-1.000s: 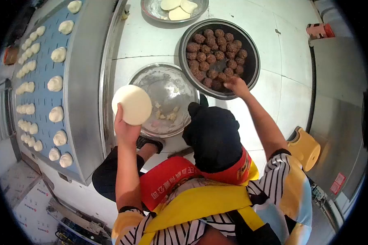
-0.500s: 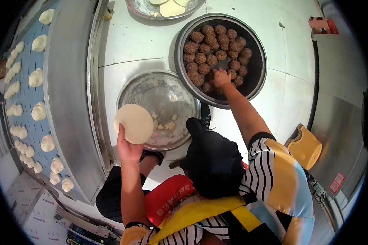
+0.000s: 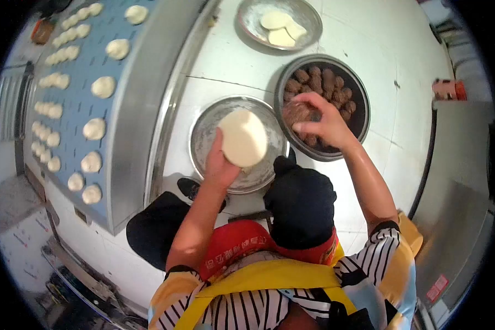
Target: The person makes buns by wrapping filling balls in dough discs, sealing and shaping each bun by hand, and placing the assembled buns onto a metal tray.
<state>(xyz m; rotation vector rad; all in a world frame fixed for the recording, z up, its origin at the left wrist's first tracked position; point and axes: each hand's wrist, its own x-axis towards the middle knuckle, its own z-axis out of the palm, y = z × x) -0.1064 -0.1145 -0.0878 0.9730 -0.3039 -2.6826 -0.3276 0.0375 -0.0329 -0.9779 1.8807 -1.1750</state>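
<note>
Holding our arms forward, left hand clamping dough under its thumb, right hand over the pot, fingers round a ball

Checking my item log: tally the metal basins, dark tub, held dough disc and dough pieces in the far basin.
Metal basins: 2
Dark tub: 1
Dough disc in left hand: 1
Dough pieces visible in far basin: 3
Total: 7

Pale dough disc hovers over the pan, brown ball over the tub.
</note>
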